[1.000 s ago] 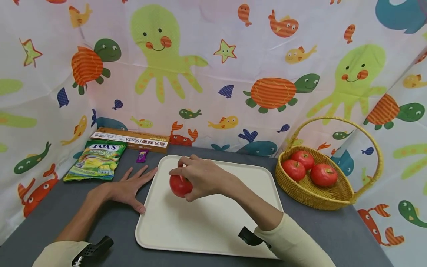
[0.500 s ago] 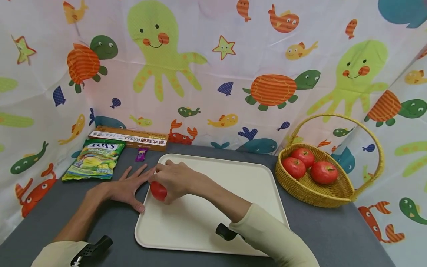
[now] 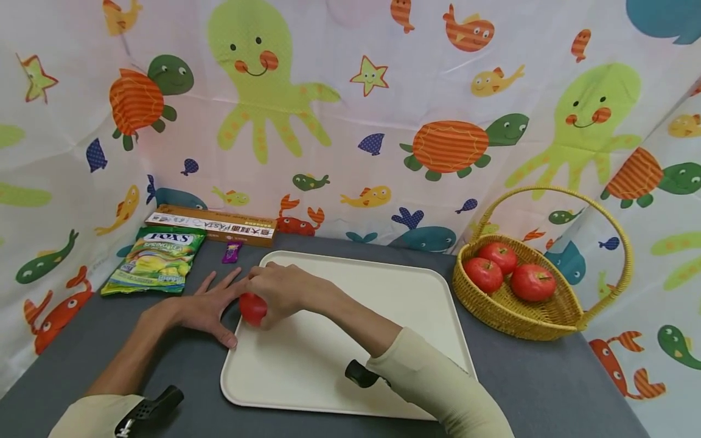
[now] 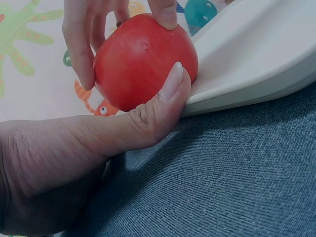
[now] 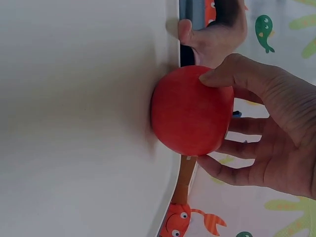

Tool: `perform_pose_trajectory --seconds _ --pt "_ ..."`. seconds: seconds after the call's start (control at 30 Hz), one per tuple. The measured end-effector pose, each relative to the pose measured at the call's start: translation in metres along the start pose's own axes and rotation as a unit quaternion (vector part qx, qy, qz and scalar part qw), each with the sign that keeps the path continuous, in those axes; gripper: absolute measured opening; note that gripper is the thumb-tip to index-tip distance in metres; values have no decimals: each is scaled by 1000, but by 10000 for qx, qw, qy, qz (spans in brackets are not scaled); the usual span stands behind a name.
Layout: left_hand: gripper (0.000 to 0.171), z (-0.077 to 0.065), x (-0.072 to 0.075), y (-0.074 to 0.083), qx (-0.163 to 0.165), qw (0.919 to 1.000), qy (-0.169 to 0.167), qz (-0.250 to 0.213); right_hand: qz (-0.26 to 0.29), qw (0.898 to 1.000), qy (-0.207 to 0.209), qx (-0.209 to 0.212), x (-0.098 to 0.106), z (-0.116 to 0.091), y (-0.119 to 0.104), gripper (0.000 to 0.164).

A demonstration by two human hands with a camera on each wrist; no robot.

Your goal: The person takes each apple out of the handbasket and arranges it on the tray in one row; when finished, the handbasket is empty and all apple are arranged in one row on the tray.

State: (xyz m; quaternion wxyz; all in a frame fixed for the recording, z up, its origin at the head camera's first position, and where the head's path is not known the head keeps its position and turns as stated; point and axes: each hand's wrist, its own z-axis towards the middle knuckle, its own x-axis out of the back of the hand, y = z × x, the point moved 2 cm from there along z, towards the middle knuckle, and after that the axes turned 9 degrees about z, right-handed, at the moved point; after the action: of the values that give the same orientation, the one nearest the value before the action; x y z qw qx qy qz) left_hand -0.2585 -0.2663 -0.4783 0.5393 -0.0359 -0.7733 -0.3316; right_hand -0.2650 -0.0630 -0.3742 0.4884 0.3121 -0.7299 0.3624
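Observation:
My right hand (image 3: 280, 293) grips a red apple (image 5: 191, 111) from above, thumb on one side and fingers on the other. The apple sits at the left edge of a cream tray (image 3: 350, 371), close to its surface. Beside it, my left hand (image 3: 205, 313) lies with fingers spread on the grey table, thumb at the tray's left rim. In the left wrist view, the left thumb (image 4: 170, 91) overlaps the lower part of the apple, and the right hand's fingers come down over its top.
A yellow wicker basket (image 3: 509, 325) with a tall handle holds 3 red apples (image 3: 532, 283) right of the tray. At the back left are a green candy bag (image 3: 156, 261), a small purple wrapped sweet (image 3: 232, 251) and a long pasta box (image 3: 213, 225). A patterned curtain (image 3: 339, 121) stands behind.
My right hand has carried the apple leftward and slightly toward me, from over the tray to its left edge beside my left hand. The left hand has stayed in place.

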Motion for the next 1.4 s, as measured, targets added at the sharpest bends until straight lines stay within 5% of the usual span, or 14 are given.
perform_pose_trajectory --seconds 0.47,0.93,1.4 --pt "123 -1 5 7 -156 9998 -78 -115 199 9997 -73 104 -3 -8 5 71" --pt "131 1 2 6 162 9997 -156 22 185 9992 240 264 8 -22 10 62" --pt "137 3 1 1 36 10000 -66 -25 630 9961 613 -62 38 -66 34 61"
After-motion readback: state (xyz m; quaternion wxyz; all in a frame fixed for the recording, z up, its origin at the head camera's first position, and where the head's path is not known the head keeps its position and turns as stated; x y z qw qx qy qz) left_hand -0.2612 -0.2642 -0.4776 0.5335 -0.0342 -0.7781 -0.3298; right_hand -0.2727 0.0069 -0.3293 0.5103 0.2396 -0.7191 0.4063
